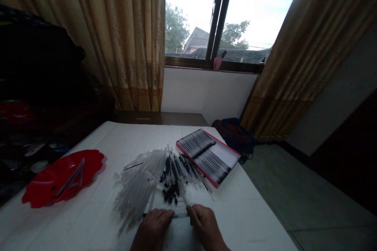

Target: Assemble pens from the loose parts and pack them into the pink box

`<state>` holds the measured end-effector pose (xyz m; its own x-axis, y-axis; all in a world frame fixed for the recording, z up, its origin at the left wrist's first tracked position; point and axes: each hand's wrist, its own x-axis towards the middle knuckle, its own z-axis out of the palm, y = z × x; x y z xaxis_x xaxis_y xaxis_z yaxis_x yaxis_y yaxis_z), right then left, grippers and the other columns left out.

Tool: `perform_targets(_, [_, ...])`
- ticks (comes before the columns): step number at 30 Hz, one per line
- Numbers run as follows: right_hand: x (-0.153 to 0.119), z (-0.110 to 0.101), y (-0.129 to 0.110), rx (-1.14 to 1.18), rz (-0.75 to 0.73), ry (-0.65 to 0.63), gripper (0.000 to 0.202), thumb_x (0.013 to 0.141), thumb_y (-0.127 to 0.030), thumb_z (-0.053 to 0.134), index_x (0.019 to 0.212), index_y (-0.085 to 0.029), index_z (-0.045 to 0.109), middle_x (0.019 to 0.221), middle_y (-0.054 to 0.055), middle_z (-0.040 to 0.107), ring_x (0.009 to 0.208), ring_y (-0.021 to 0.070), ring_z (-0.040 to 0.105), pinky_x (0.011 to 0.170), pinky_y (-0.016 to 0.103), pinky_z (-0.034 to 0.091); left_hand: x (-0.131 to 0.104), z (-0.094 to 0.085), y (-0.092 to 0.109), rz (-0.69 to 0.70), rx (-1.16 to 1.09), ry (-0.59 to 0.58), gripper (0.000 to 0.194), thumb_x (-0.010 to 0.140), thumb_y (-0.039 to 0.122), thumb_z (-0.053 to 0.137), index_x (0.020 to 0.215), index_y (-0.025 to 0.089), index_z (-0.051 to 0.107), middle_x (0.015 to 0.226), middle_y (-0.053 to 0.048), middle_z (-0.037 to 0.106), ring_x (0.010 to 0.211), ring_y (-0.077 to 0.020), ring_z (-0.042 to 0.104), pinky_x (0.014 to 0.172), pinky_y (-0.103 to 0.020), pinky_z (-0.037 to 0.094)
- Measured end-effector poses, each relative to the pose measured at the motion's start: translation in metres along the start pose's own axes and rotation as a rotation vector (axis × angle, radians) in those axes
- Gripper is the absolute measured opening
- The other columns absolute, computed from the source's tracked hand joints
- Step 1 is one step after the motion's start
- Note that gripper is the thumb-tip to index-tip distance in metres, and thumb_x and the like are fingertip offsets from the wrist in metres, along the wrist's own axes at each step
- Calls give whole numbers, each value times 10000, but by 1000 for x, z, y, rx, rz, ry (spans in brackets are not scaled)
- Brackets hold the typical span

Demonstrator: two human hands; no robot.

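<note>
The left hand [155,225] pinches a slim translucent rod with a dark end [180,215] between thumb and fingers, and the right hand [204,221] pinches it closer to its other end. Only a short middle stretch shows between the two grips, with a dark tip sticking out past the left hand.

Taking the shallow open box with pinkish-red sides [184,150] as landmark, the rod is on the person's side of it and to its left, well apart, with the right hand nearer to the box than the left. The rod's long axis runs side to side in front of the person; the box's long axis slants from far left to near right, and so do the slim, dark-tipped pieces lined up inside it in two rows. White lining [224,156] shows beside those rows.

Left of the box, a loose cluster of clear tubes with black parts [175,164] fans out close to its side. On the near side of that cluster lie small black caps [171,194]; further left of the box spreads a heap of frosted, translucent tubes [135,188]. Farthest left is a red dish with a scalloped rim [98,160], holding pale, straight-edged pieces [77,176].

The fingers cover both gripped parts of the rod, and the end by the right hand is hidden. Blur and dim light make single tubes hard to separate, and whether the cluster touches the box is unclear.
</note>
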<state>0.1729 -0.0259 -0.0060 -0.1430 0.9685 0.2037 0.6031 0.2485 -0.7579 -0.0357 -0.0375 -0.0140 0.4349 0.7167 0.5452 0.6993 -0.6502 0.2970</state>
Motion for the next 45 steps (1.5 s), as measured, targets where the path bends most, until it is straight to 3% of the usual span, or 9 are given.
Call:
perform_targets(6, [-3, -13, -5, 210, -70, -24, 221, 873, -364, 443, 873, -189, 577, 762, 12, 608, 689, 151, 568, 635, 210, 416, 0, -1, -2, -9, -37, -16, 255, 944, 247, 377, 1115, 214, 563, 901, -55, 712, 811, -164, 681, 722, -247, 559])
perform_targets(9, [-4, -11, -1, 192, -46, -7, 215, 863, -352, 457, 781, -187, 568, 699, 3, 586, 653, 148, 552, 601, 207, 406, 1, 0, 0, -12, -9, -4, 263, 954, 261, 351, 1074, 219, 581, 862, -47, 712, 772, -164, 680, 699, -250, 559])
perform_targets(16, [2, 0, -1, 25, 22, 6, 471, 905, -452, 361, 523, -197, 469, 503, -14, 504, 500, 131, 501, 508, 225, 334, 1, 7, 2, -20, 32, 59, 367, 973, 310, 250, 1046, 232, 601, 825, -49, 705, 735, -169, 669, 668, -266, 551])
perform_targets(22, [-2, -12, -5, 192, -35, -17, 256, 875, -379, 455, 910, -183, 616, 797, 33, 653, 712, 166, 599, 644, 222, 432, 0, 9, 0, -42, 14, 99, 354, 970, 331, 267, 1029, 236, 603, 814, -42, 705, 735, -162, 673, 674, -250, 548])
perform_targets(26, [-2, -11, 0, 217, -18, -25, 232, 852, -363, 483, 770, -183, 606, 719, 24, 636, 686, 168, 590, 636, 224, 435, -1, 14, -1, -29, 37, 125, 378, 974, 336, 250, 1002, 229, 611, 776, -39, 702, 699, -157, 667, 645, -247, 541])
perform_targets(31, [-1, 1, 4, 57, 40, 39, 420, 886, -462, 415, 577, -197, 520, 554, 1, 561, 540, 146, 533, 527, 221, 373, -1, 15, -1, -21, 51, 118, 393, 976, 346, 237, 990, 244, 616, 759, -33, 699, 675, -156, 660, 622, -247, 532])
perform_targets(34, [-2, 1, 2, 47, 20, 49, 459, 903, -487, 368, 588, -199, 537, 566, 11, 576, 554, 154, 551, 545, 225, 389, 0, 14, -2, -17, 57, 103, 381, 976, 338, 238, 995, 244, 607, 759, -29, 699, 672, -161, 661, 615, -255, 532])
perform_targets(39, [-2, -9, 0, 180, -37, 14, 308, 869, -457, 464, 853, -188, 613, 738, 23, 636, 661, 166, 587, 620, 218, 443, 0, 14, -1, -15, 47, 113, 355, 972, 326, 256, 1000, 236, 597, 758, -35, 695, 671, -157, 659, 616, -243, 523])
perform_targets(45, [-3, -5, 5, 158, -28, 45, 330, 872, -448, 443, 705, -193, 571, 643, 11, 592, 609, 162, 556, 577, 220, 430, 1, 14, 1, -9, 77, 84, 363, 975, 320, 247, 985, 240, 601, 728, -22, 693, 637, -156, 654, 584, -247, 516])
